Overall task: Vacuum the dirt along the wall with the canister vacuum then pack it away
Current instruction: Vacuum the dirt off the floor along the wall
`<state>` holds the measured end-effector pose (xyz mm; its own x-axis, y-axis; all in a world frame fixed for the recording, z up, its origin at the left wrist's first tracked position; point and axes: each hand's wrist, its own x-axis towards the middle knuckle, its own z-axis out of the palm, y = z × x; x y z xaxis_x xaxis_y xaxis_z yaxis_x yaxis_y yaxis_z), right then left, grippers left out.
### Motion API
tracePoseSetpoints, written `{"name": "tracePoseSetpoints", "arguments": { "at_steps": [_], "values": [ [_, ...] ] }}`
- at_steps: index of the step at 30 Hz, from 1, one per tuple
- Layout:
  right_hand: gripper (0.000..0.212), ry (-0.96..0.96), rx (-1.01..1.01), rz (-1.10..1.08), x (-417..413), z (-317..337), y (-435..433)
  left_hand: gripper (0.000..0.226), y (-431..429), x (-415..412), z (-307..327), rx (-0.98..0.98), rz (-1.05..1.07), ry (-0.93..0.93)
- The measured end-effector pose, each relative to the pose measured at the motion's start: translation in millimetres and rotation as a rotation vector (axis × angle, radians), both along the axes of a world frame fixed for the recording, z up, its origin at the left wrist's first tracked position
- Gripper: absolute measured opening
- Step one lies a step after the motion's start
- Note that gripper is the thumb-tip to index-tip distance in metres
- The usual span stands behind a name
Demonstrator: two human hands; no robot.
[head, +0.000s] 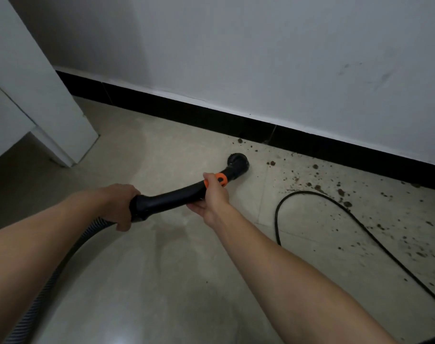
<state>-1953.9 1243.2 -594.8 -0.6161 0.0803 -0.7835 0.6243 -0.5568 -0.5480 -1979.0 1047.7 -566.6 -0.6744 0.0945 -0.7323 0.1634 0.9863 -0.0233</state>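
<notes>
Chiefly, the hazard is the power cord (276, 219), which loops across the floor through the dirt (318, 187) scattered along the baseboard. A rightward sweep of the brush nozzle (237, 163) would likely snag or drag it, and a hasty pass could scatter clumps. Left hand (119, 207): fingers wrapped round the rear of the curved wand (167, 198), where the hose (62, 269) joins. Right hand (214, 194): fingers curled beneath the wand, thumb by the orange collar (221, 180). The nozzle sits at floor level just left of the dirt; the canister is out of view.

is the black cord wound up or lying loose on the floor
Lying loose: the black cord runs in one open curve across the tiles, among the scattered dirt.
</notes>
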Motion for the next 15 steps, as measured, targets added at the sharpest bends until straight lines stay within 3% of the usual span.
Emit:
{"name": "tracePoseSetpoints", "arguments": {
  "at_steps": [7,15],
  "values": [
    [0.021,0.024,0.076,-0.031,-45,-13,26,0.042,17,-24,-12,0.207,0.064,0.231],
    [0.029,0.041,0.138,0.041,-75,-20,42,0.041,33,-37,-27,0.242,0.089,0.208]
  ]
}}
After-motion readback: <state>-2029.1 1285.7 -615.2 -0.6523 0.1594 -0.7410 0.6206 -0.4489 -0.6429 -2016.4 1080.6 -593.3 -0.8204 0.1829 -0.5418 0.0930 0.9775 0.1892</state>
